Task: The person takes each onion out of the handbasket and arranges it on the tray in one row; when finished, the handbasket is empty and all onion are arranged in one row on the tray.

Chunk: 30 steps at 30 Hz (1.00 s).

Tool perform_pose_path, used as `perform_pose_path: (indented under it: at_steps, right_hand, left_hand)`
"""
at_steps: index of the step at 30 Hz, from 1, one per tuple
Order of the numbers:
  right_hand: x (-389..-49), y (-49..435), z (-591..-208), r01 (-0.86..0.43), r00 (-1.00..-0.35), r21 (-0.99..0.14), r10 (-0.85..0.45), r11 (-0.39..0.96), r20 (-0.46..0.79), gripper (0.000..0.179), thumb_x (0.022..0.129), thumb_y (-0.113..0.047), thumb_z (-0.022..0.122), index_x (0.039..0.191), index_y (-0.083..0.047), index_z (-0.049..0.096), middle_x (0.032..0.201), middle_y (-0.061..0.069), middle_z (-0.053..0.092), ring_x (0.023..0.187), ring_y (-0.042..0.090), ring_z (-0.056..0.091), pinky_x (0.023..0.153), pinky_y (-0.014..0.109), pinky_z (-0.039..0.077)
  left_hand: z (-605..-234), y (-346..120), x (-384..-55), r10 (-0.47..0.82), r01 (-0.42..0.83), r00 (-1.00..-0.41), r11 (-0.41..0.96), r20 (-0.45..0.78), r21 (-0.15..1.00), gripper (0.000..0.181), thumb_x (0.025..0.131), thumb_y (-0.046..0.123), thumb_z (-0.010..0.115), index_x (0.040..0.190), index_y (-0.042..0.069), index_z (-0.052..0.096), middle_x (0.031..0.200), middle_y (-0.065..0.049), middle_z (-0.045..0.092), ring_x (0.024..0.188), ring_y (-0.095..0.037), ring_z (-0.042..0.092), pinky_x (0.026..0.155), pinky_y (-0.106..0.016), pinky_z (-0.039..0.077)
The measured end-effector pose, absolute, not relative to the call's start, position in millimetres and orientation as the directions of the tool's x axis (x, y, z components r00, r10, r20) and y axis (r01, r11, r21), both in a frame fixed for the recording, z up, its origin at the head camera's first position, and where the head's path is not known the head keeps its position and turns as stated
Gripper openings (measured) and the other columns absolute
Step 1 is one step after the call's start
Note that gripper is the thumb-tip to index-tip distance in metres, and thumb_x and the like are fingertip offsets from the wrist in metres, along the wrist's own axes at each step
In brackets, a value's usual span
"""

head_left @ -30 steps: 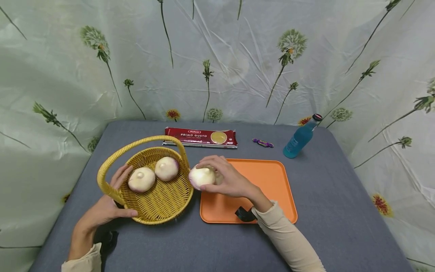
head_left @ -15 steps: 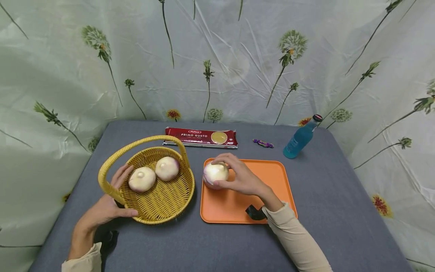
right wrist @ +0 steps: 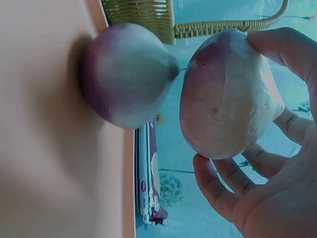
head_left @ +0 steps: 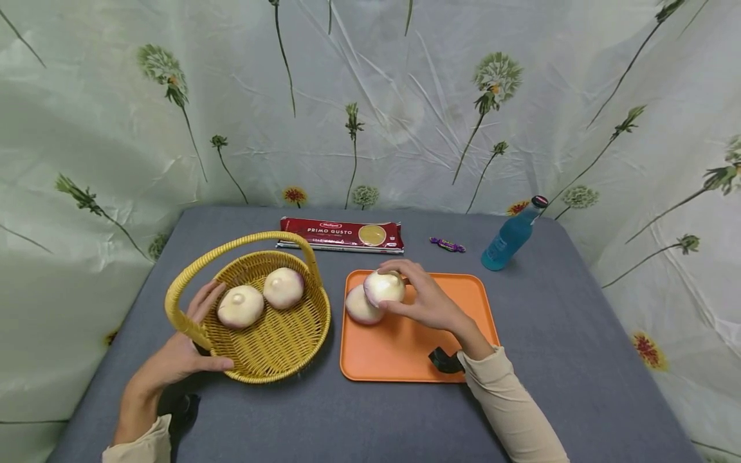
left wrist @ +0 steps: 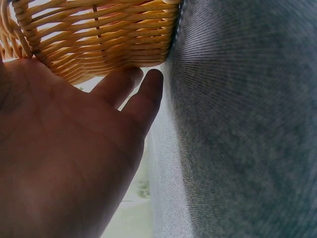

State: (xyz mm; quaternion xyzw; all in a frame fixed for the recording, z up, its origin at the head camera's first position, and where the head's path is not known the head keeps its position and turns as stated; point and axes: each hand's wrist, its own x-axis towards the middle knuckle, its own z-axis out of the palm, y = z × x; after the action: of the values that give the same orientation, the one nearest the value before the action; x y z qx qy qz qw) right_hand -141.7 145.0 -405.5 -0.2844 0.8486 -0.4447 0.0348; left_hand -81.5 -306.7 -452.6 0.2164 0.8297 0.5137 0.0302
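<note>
My right hand (head_left: 425,299) grips a white and purple turnip (head_left: 384,289) between thumb and fingertips, over the orange tray (head_left: 399,360). A second turnip (head_left: 362,305) sits on the tray's left part. In the right wrist view the held turnip (right wrist: 228,96) is raised off the tray, apart from the resting turnip (right wrist: 126,77). My left hand (head_left: 179,354) holds the yellow wicker basket (head_left: 278,350) by its left side, thumb at the near rim and fingers beside the handle. Inside the basket are two more turnips, the left one (head_left: 240,306) and the right one (head_left: 283,287).
Behind the basket and tray lies a red spaghetti pack (head_left: 341,235). A purple wrapped candy (head_left: 447,244) is to its right, then an upright blue bottle (head_left: 512,238). The basket's tall handle (head_left: 231,243) arches over its left part. A flowered curtain (head_left: 405,116) hangs behind the table.
My right hand has carried its turnip rightward from beside the basket to over the tray, uncovering the turnip resting there. My left hand and the basket have stayed put.
</note>
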Motion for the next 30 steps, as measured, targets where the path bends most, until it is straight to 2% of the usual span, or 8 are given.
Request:
perform_pose_path:
  at_steps: [2,8,16,23,30]
  right_hand:
    - [-143,147,-406,-0.448,-0.840,-0.771,-0.508,0.451,0.191,0.051,0.087,-0.026,0.080,0.132,-0.021,0.056,0.142,0.002,0.052,0.126,0.022,0.043,0.101,0.047,0.042]
    - [-145,152,-408,-0.442,-0.849,-0.760,-0.497,0.476,0.182,0.051,0.087,-0.029,0.080,0.131,-0.022,0.056,0.138,0.002,0.051,0.124,0.024,0.043,0.099,0.050,0.042]
    - [-149,159,-410,-0.433,-0.855,-0.752,-0.491,0.496,0.168,0.051,0.086,-0.030,0.080,0.133,-0.025,0.061,0.134,0.002,0.049,0.122,0.024,0.039,0.094,0.052,0.042]
    - [-153,167,-411,-0.411,-0.872,-0.733,-0.468,0.542,0.144,0.048,0.085,-0.028,0.082,0.130,-0.022,0.064,0.131,0.005,0.050,0.119,0.024,0.040,0.094,0.050,0.038]
    - [-154,172,-412,-0.368,-0.890,-0.717,-0.448,0.593,0.086,0.048,0.084,-0.029,0.082,0.128,-0.021,0.064,0.129,0.006,0.051,0.117,0.025,0.041,0.095,0.051,0.038]
  left_hand:
    - [-452,-307,-81,0.390,0.334,-0.904,0.380,0.178,0.863,0.131,0.057,0.000,0.090,0.162,0.011,0.012,0.166,-0.013,-0.005,0.148,-0.004,-0.004,0.111,-0.016,0.000]
    - [-452,-305,-81,0.392,0.338,-0.902,0.385,0.179,0.859,0.131,0.058,0.002,0.090,0.162,0.010,0.012,0.166,-0.017,-0.005,0.148,-0.002,-0.004,0.110,-0.017,0.001]
    - [-451,-307,-81,0.395,0.328,-0.904,0.392,0.165,0.859,0.130,0.059,0.001,0.090,0.162,0.013,0.011,0.166,-0.014,-0.006,0.149,-0.002,-0.004,0.110,-0.016,0.002]
    - [-452,-306,-81,0.395,0.325,-0.904,0.379,0.165,0.866,0.130,0.059,0.001,0.090,0.162,0.012,0.012,0.166,-0.012,-0.006,0.149,-0.005,-0.006,0.116,-0.030,-0.003]
    - [-453,-307,-82,0.397,0.329,-0.903,0.389,0.166,0.861,0.130,0.059,0.001,0.090,0.162,0.012,0.012,0.166,-0.012,-0.006,0.149,-0.006,-0.007,0.112,-0.020,-0.001]
